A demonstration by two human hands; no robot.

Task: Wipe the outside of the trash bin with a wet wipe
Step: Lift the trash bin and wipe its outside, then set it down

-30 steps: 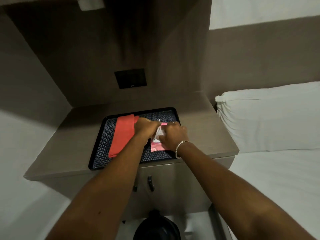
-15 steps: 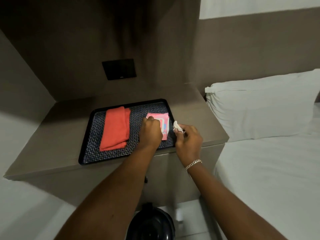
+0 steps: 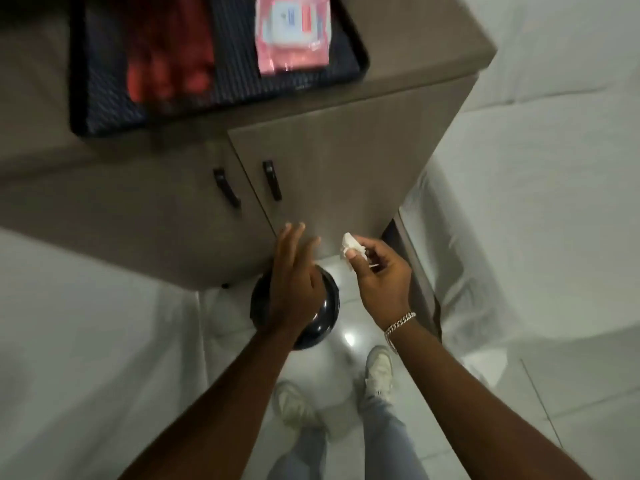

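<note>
Head view looks steeply down past a cabinet (image 3: pixel 346 161) to the floor (image 3: pixel 104 341). The right hand (image 3: pixel 379 275) is closed around a crumpled white wipe (image 3: pixel 348 247), pinched between thumb and fingers, with a tuft sticking out above the fingertips; a chain bracelet (image 3: pixel 398 325) circles that wrist. The left hand (image 3: pixel 294 282) is open and empty, fingers spread and pointing away, hanging over the bin (image 3: pixel 325 306) and hiding much of it; whether it touches the bin cannot be told. The bin is a black, glossy round thing standing on the floor at the foot of the cabinet, partly under its lower edge, just left of the wipe. On the tabletop (image 3: pixel 433 39) lies a dark patterned tray (image 3: pixel 346 67) holding a pink pack (image 3: pixel 294 32) on its right side and a folded red cloth (image 3: pixel 169 53) on its left; the cloth is blurred. Two black handles (image 3: pixel 272 180) sit side by side on the cabinet doors. White bedding (image 3: pixel 536 185) lies to the right of the cabinet. Below, two pale shoes (image 3: pixel 379 367) and light jeans (image 3: pixel 384 441) stand on the shiny white floor near the bin.
</note>
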